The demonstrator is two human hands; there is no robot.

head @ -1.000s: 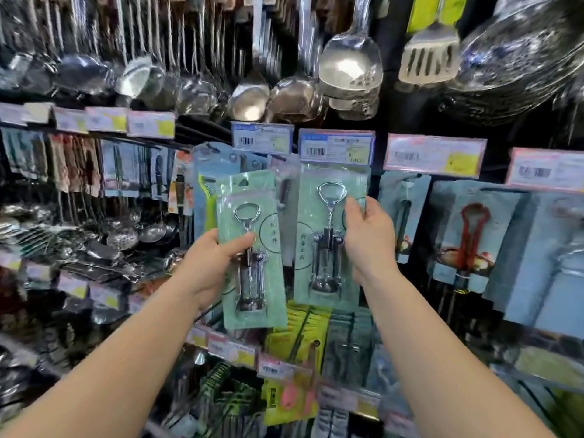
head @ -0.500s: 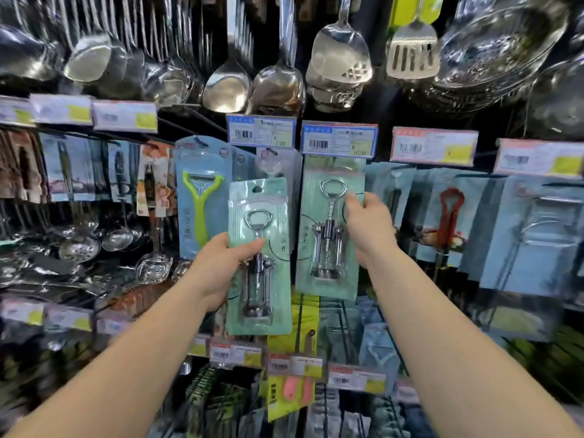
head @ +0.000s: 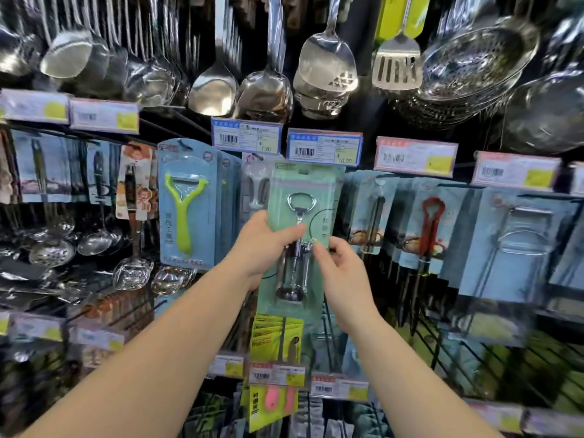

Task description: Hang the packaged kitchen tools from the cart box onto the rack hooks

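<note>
Rack hook [head: 286, 167] behind corkscrew package [head: 303, 184].

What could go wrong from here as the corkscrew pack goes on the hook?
1. The left hand holds the corkscrew pack by its middle, so its top hole, close under the price tag, may miss the hook, which I cannot see.
2. The right hand only touches the pack's edge with its fingertips; the pack could tilt or slip.
3. The peeler pack hangs close by and may get knocked.
</note>
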